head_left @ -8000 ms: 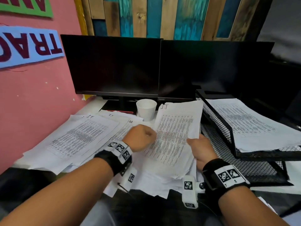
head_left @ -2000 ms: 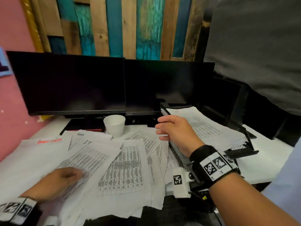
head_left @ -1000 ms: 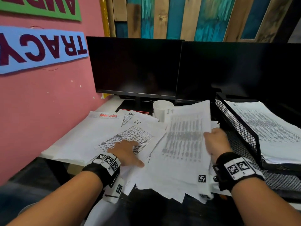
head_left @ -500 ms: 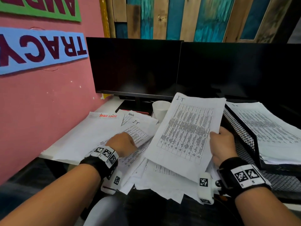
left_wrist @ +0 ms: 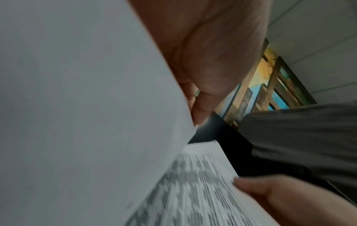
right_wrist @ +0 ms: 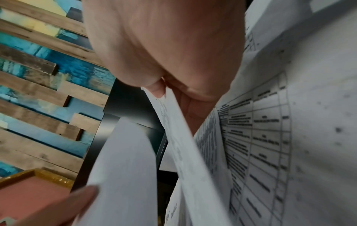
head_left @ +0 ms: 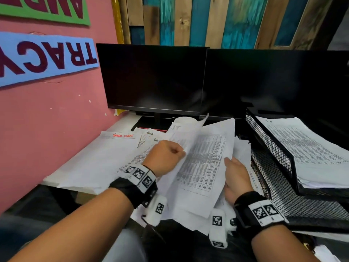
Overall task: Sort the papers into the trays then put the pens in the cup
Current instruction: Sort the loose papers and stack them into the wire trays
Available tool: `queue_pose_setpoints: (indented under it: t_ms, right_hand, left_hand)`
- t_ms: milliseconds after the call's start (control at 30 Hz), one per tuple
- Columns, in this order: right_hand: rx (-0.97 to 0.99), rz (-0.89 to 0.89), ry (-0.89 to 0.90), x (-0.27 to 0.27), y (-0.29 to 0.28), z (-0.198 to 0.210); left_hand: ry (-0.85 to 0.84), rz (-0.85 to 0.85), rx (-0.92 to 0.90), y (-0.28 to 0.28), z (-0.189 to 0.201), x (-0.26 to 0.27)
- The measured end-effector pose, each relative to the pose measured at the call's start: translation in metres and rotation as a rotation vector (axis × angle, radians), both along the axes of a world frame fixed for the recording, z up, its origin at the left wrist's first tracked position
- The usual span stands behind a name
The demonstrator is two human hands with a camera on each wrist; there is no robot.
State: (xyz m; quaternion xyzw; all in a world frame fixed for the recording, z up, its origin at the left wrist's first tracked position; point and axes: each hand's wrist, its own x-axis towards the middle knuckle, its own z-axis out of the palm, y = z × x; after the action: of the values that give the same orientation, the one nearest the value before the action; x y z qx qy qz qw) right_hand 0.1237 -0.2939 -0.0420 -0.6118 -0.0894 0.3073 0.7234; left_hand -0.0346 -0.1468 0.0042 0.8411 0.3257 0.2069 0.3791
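Note:
Loose printed papers [head_left: 105, 156] cover the white desk. My left hand [head_left: 176, 152] is curled round the edge of a sheet marked "IT" [head_left: 186, 137], which curls upward. My right hand [head_left: 231, 164] grips a printed table sheet [head_left: 204, 167] by its right edge, thumb on top. The two sheets overlap between my hands. A white cup [head_left: 186, 120] stands behind them, mostly hidden. In the right wrist view my fingers [right_wrist: 160, 90] pinch a paper edge [right_wrist: 173, 122]. The left wrist view is filled by the sheet's blank back [left_wrist: 77, 107]. No pens are in view.
A black mesh tray [head_left: 268, 142] at the right holds a stack of printed paper [head_left: 306, 150]; a lower mesh tray [head_left: 287, 197] sits beneath it. Two dark monitors [head_left: 154, 78] stand behind the desk. A pink wall [head_left: 47, 120] borders the left.
My left hand has lifted off the pile with the "IT" sheet and brought it against the sheet in my right hand, which has dropped lower and flatter.

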Motion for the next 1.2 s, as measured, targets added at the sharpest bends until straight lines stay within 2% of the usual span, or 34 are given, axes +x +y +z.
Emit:
queue_pose_setpoints:
  t_ms: [167,267,367,433,567,733,900,967,1033,1200]
  right_hand:
    - [0.088,0.09,0.026,-0.009,-0.001,0.006]
    - [0.056,0.134,-0.06,-0.005,-0.007,0.007]
    - [-0.005,0.07,-0.159,0.005,-0.011,0.002]
    - [-0.054,0.03,-0.176,0.011,-0.013,0.001]
    - [-0.086,0.01,-0.167,0.018,-0.013,0.001]
    - [-0.068,0.035,-0.154,0.019,-0.01,0.002]
    - [-0.077,0.021,-0.163,0.021,-0.003,-0.002]
    - [-0.08,0.029,-0.168,0.02,0.0,-0.003]
    - [-0.087,0.03,-0.169,0.02,0.001,-0.002]
    - [-0.095,0.05,-0.179,0.018,0.003,0.0]
  left_hand:
    - [0.02,-0.164,-0.015,-0.038,-0.021,0.036]
    - [-0.011,-0.228,-0.066,-0.049,-0.028,0.047]
    - [-0.024,-0.256,-0.191,-0.043,-0.029,0.047]
    - [-0.025,-0.239,-0.191,-0.03,-0.029,0.042]
    - [0.047,-0.086,-0.144,0.01,-0.026,0.017]
    - [0.31,0.192,0.02,0.078,-0.033,-0.028]
    - [0.738,0.259,0.12,0.116,-0.049,-0.061]
    - [0.826,0.335,0.17,0.123,-0.06,-0.065]
    - [0.798,0.391,0.22,0.123,-0.062,-0.065]
    - [0.577,0.425,0.137,0.128,-0.064,-0.066]
